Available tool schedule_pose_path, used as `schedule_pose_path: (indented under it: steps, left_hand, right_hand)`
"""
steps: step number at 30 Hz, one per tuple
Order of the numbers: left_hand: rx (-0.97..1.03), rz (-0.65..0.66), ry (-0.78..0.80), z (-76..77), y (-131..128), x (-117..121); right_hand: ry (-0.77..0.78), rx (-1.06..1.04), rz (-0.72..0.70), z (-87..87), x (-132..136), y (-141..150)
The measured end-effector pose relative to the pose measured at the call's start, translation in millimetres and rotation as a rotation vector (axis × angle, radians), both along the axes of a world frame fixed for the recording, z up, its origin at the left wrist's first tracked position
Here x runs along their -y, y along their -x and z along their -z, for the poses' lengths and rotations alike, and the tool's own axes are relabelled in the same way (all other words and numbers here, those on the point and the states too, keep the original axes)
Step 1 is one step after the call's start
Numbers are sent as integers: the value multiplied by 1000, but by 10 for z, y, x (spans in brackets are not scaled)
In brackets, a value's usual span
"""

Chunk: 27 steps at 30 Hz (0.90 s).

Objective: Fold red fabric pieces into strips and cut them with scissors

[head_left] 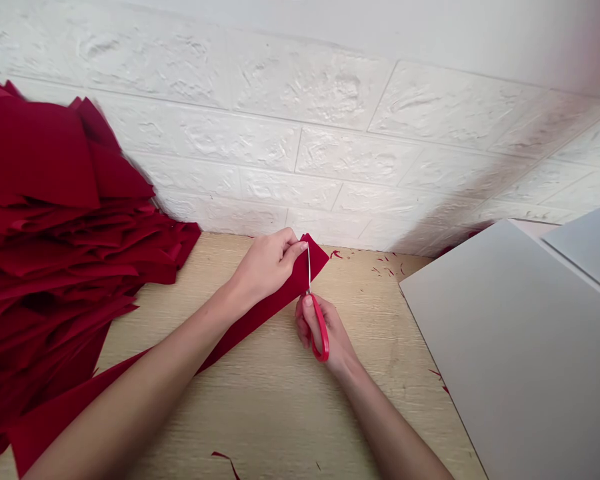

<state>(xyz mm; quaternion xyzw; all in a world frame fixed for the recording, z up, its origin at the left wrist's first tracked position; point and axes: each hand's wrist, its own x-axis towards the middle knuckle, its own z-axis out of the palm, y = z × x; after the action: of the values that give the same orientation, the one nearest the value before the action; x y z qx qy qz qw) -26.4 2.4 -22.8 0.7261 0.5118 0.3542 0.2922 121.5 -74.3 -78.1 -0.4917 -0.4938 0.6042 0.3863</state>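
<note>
A long strip of dark red felt [260, 313] lies across the wooden table [280, 400], running from the lower left up to the wall. My left hand [265, 267] pinches the strip near its far end, fingers closed on the cloth. My right hand [325, 333] grips red-handled scissors [317, 320]. Their thin blades point up and cut into the felt right beside my left fingertips.
A tall heap of red felt pieces [55, 220] fills the left side. A white brick-pattern wall [305, 133] stands close behind. Grey boards [520, 340] cover the table's right part. Small red scraps [385, 267] lie near the wall and at the front edge.
</note>
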Motion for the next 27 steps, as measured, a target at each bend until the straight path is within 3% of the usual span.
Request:
schedule_pose_path:
  steps: [13,27]
  left_hand:
    - [11,-3,9,12,5,-24]
    - [76,44,88,90,-57,-12]
  right_hand:
    - [41,-52,2,97,-11,-21]
    - [50,21,47,-15,-5,-7]
